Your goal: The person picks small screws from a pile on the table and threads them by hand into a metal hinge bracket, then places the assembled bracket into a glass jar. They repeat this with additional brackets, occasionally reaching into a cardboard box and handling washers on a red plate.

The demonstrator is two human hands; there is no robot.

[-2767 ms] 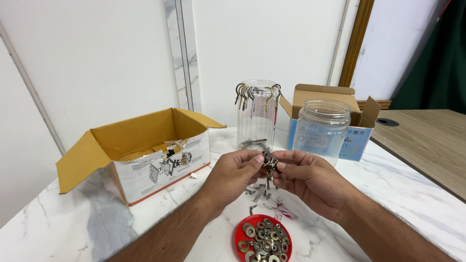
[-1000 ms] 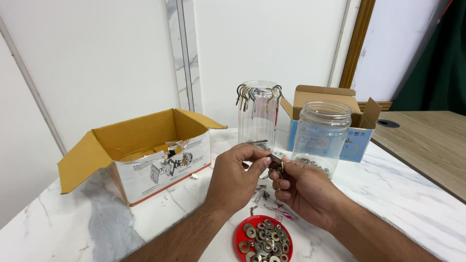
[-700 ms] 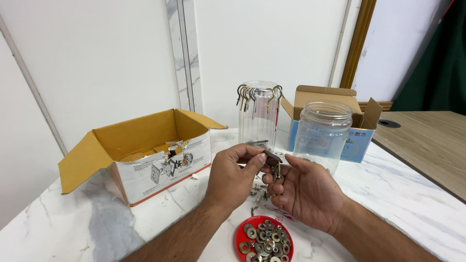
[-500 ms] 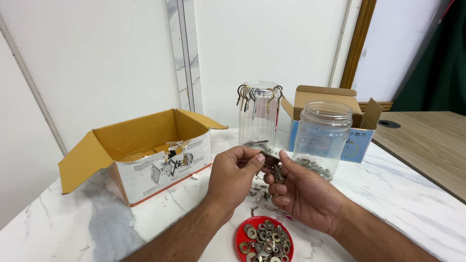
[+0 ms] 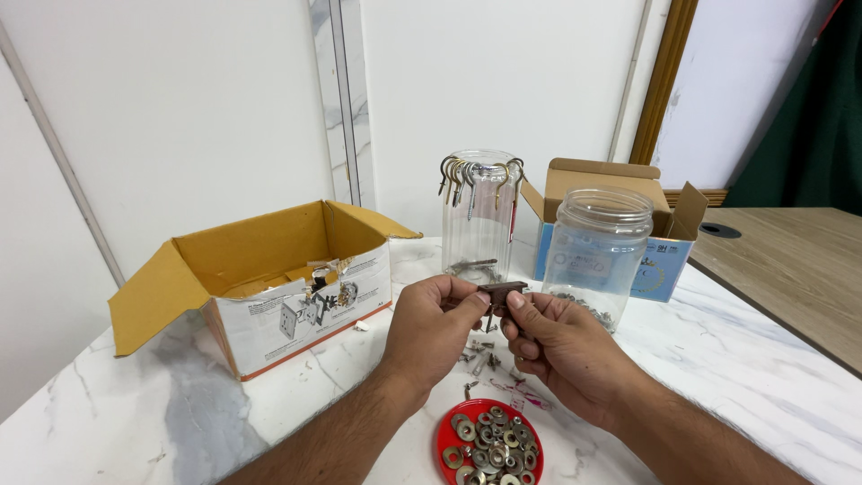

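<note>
My left hand (image 5: pixel 431 328) and my right hand (image 5: pixel 561 350) meet above the white marble table (image 5: pixel 754 377), both pinching one small dark metal piece (image 5: pixel 503 289) between thumb and fingers. Below them lie several loose screws (image 5: pixel 480 357) and a pink bit (image 5: pixel 521 391). A red lid (image 5: pixel 446 440) holding several metal washers sits near the front edge. Behind the hands stands a tall clear glass (image 5: pixel 478 216) with several hooks hung over its rim.
An open yellow-lined cardboard box (image 5: pixel 260 287) stands at the left with small hardware inside. A clear plastic jar (image 5: pixel 597 251) stands right of the glass, in front of a small open blue-and-brown box (image 5: pixel 660 260). A wooden table (image 5: pixel 790 260) adjoins at the right.
My hands have risen slightly and drawn together. The right hand, which lay open under a cluster of metal parts, now pinches the same small dark piece as the left.
</note>
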